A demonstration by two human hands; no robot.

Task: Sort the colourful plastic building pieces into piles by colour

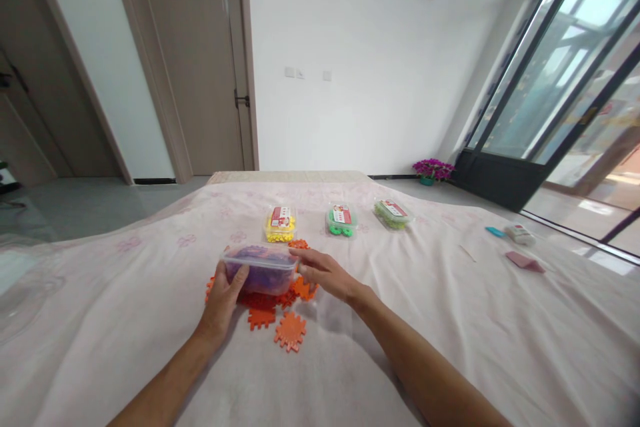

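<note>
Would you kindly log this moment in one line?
left hand: holding clear plastic box with purple contents; right hand: at box's right end; pale cloth: orange notched plastic pieces

Held box [267, 277]: between left hand [224, 297] and right hand [327, 273], over the toothed pieces [290, 331]
Toothed pieces: on the cloth [350, 367], beneath and around the box
Three packs [343, 216]: side by side on the cloth, behind the box
Potted flowers [433, 170]: beyond the cloth, right

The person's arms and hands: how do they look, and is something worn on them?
The left arm and right arm are bare, with no sleeve or watch in view. The left hand and right hand wear no gloves; no ring can be made out.
</note>
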